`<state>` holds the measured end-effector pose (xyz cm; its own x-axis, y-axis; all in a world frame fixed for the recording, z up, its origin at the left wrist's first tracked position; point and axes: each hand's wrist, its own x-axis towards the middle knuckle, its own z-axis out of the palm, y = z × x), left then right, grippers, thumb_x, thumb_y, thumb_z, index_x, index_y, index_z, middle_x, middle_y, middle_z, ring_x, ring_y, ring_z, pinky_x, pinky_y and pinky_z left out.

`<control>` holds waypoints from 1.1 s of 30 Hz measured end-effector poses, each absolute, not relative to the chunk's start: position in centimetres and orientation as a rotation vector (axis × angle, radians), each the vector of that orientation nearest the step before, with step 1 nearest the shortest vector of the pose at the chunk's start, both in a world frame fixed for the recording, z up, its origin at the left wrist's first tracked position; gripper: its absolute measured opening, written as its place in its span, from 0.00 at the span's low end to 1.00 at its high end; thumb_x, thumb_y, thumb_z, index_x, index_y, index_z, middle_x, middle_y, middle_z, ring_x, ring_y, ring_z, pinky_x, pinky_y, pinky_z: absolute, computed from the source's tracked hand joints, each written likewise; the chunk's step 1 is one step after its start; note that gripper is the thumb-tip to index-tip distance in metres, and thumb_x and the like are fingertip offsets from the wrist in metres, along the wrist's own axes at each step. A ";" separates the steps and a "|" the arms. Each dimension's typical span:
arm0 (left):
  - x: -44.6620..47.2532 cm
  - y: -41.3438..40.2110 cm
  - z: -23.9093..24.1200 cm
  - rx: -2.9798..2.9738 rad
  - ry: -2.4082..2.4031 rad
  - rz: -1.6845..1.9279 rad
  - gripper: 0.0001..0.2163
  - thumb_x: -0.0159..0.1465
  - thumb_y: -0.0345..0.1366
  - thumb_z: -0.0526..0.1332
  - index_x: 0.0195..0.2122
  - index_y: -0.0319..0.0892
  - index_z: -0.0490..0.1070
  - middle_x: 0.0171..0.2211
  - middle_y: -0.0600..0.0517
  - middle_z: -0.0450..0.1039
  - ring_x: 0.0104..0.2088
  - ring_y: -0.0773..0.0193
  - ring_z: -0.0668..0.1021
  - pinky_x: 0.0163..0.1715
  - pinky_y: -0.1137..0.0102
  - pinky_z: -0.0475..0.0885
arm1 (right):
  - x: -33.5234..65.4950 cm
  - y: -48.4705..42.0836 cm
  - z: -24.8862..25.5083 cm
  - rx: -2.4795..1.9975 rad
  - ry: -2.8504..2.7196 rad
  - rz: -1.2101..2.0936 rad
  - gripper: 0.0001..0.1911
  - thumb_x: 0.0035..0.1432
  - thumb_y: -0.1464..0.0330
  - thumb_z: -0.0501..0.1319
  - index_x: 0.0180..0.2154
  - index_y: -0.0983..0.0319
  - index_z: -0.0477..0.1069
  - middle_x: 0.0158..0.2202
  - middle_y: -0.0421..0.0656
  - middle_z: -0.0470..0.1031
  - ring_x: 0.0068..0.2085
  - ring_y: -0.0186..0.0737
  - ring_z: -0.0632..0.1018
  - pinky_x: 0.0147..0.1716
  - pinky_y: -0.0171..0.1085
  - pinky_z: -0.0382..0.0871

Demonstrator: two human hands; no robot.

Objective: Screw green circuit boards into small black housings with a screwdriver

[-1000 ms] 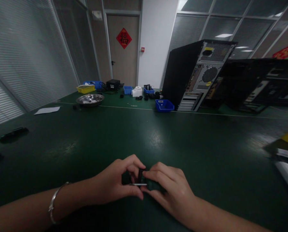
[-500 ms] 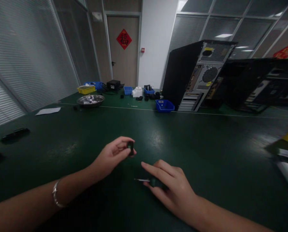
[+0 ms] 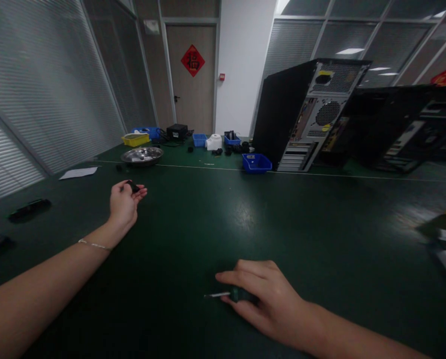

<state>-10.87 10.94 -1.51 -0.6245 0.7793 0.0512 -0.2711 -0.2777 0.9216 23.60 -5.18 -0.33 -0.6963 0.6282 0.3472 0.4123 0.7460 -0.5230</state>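
Observation:
Between the thumb and fingers of my left hand [image 3: 123, 205] is a small black part [image 3: 133, 186], too dim to name its kind. That hand hovers over the left side of the green table [image 3: 178, 219], in front of a round metal dish [image 3: 142, 155]. Low in the middle, my right hand [image 3: 263, 294] is closed around a screwdriver [image 3: 234, 294] with a dark green handle. Its thin metal shaft points left, and the palm hides the rear of the handle.
A dark blue bin [image 3: 256, 164] stands beside a black computer tower [image 3: 286, 114] at the back right. Farther back are a yellow tray [image 3: 135, 140] and a white plastic piece [image 3: 214, 142]. White paper [image 3: 78, 172] and a dark elongated object [image 3: 30, 209] lie at left.
My left hand has moved away to the left and farther from me, carrying the small black part. My right hand, with the screwdriver, has dropped slightly toward me.

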 end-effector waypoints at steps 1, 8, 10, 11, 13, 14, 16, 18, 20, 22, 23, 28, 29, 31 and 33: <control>-10.9 10.9 -1.6 0.656 1.278 1.959 0.14 0.69 0.37 0.60 0.53 0.39 0.68 0.49 0.45 0.73 0.42 0.56 0.79 0.40 0.58 0.77 | 23.6 -5.2 -0.3 -0.779 -2.433 0.564 0.13 0.67 0.67 0.58 0.52 0.59 0.70 0.35 0.41 0.75 0.33 0.36 0.76 0.32 0.34 0.62; -10.7 10.9 -1.8 0.612 1.298 1.943 0.14 0.68 0.36 0.60 0.54 0.39 0.68 0.51 0.44 0.72 0.45 0.54 0.78 0.43 0.56 0.76 | 23.7 -5.1 -0.3 -0.750 -2.469 0.594 0.14 0.66 0.67 0.58 0.53 0.59 0.69 0.35 0.41 0.75 0.33 0.36 0.76 0.32 0.35 0.62; -10.7 10.9 -1.7 0.623 1.294 1.943 0.14 0.68 0.36 0.60 0.54 0.39 0.68 0.52 0.44 0.72 0.46 0.54 0.78 0.43 0.56 0.76 | 23.7 -5.0 -0.4 -0.738 -2.481 0.590 0.14 0.66 0.67 0.58 0.53 0.59 0.69 0.35 0.42 0.75 0.33 0.36 0.75 0.32 0.35 0.61; -10.7 10.9 -1.6 0.632 1.290 1.942 0.14 0.68 0.36 0.60 0.54 0.39 0.68 0.52 0.44 0.72 0.46 0.54 0.78 0.44 0.56 0.76 | 23.7 -5.0 -0.5 -0.737 -2.483 0.590 0.14 0.66 0.67 0.58 0.53 0.60 0.69 0.35 0.42 0.75 0.33 0.36 0.76 0.32 0.35 0.61; -10.6 10.9 -1.4 0.657 1.277 1.932 0.14 0.68 0.36 0.60 0.54 0.39 0.68 0.52 0.44 0.72 0.46 0.54 0.78 0.44 0.56 0.76 | 23.6 -5.0 -0.5 -0.732 -2.481 0.588 0.14 0.66 0.67 0.58 0.52 0.61 0.69 0.35 0.42 0.75 0.33 0.37 0.76 0.32 0.35 0.61; -10.5 10.8 -1.3 0.674 1.267 1.919 0.14 0.68 0.37 0.60 0.54 0.39 0.68 0.51 0.44 0.72 0.45 0.54 0.78 0.43 0.56 0.76 | 23.6 -5.0 -0.5 -0.729 -2.480 0.585 0.14 0.66 0.67 0.58 0.52 0.61 0.69 0.35 0.42 0.75 0.33 0.37 0.76 0.31 0.35 0.61; -10.1 10.5 -1.0 0.719 1.241 1.868 0.13 0.68 0.37 0.60 0.52 0.39 0.69 0.50 0.45 0.72 0.43 0.56 0.78 0.41 0.58 0.77 | 23.6 -5.0 -0.4 -0.720 -2.475 0.581 0.14 0.66 0.67 0.59 0.52 0.61 0.70 0.35 0.42 0.76 0.33 0.37 0.76 0.32 0.35 0.62; -9.3 10.0 -0.9 0.779 1.202 1.777 0.11 0.69 0.37 0.59 0.50 0.38 0.70 0.44 0.47 0.74 0.38 0.60 0.78 0.36 0.63 0.77 | 23.5 -5.0 -0.3 -0.729 -2.458 0.596 0.13 0.66 0.68 0.59 0.52 0.61 0.70 0.35 0.42 0.76 0.33 0.36 0.76 0.32 0.35 0.63; -8.0 9.1 -0.7 0.851 1.147 1.655 0.10 0.72 0.34 0.54 0.47 0.36 0.72 0.36 0.49 0.73 0.31 0.65 0.76 0.31 0.69 0.74 | 23.5 -4.9 -0.2 -0.780 -2.408 0.628 0.13 0.66 0.67 0.59 0.51 0.61 0.72 0.34 0.42 0.76 0.33 0.37 0.76 0.32 0.35 0.64; -6.4 7.9 -0.6 0.927 1.082 1.508 0.13 0.72 0.32 0.50 0.46 0.34 0.74 0.31 0.49 0.70 0.28 0.67 0.73 0.29 0.71 0.71 | 23.4 -4.6 -0.3 -0.867 -2.319 0.682 0.13 0.65 0.67 0.60 0.51 0.61 0.72 0.35 0.43 0.77 0.34 0.38 0.77 0.32 0.35 0.66; -5.5 7.1 -0.6 0.966 1.050 1.426 0.12 0.71 0.31 0.52 0.47 0.34 0.74 0.31 0.49 0.69 0.29 0.66 0.72 0.30 0.71 0.70 | 23.4 -4.5 -0.4 -0.916 -2.266 0.711 0.14 0.65 0.67 0.60 0.51 0.60 0.72 0.37 0.43 0.77 0.35 0.38 0.78 0.34 0.35 0.68; -1.9 3.1 -0.1 1.164 0.903 1.007 0.11 0.66 0.31 0.62 0.49 0.39 0.72 0.32 0.53 0.69 0.29 0.67 0.71 0.31 0.70 0.67 | 23.3 -3.7 -0.6 -1.068 -2.053 0.781 0.19 0.64 0.67 0.61 0.56 0.57 0.67 0.47 0.46 0.76 0.46 0.43 0.77 0.46 0.40 0.71; -1.4 2.4 0.0 1.199 0.874 0.928 0.10 0.66 0.33 0.62 0.48 0.40 0.71 0.31 0.53 0.69 0.27 0.67 0.71 0.30 0.70 0.66 | 23.3 -3.6 -0.6 -1.064 -2.039 0.785 0.20 0.64 0.68 0.60 0.57 0.57 0.67 0.48 0.46 0.75 0.47 0.43 0.77 0.47 0.41 0.71; -0.8 1.4 0.2 1.251 0.816 0.789 0.09 0.64 0.36 0.65 0.43 0.40 0.69 0.31 0.54 0.71 0.25 0.69 0.70 0.27 0.71 0.64 | 23.3 -3.6 -0.4 -1.033 -2.041 0.796 0.20 0.66 0.69 0.58 0.58 0.56 0.66 0.49 0.46 0.75 0.48 0.43 0.76 0.48 0.42 0.71; -0.4 0.8 0.4 1.272 0.768 0.691 0.10 0.62 0.37 0.66 0.41 0.40 0.67 0.31 0.54 0.72 0.25 0.68 0.72 0.27 0.71 0.64 | 23.3 -3.6 -0.3 -0.988 -2.067 0.817 0.20 0.67 0.71 0.56 0.59 0.55 0.65 0.46 0.45 0.75 0.45 0.42 0.76 0.46 0.42 0.71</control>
<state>-0.42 0.81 0.39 0.5758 0.8091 -0.1178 -0.0326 0.1667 0.9855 23.33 -3.57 -0.33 -0.4690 0.8259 0.3129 0.3886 0.5112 -0.7666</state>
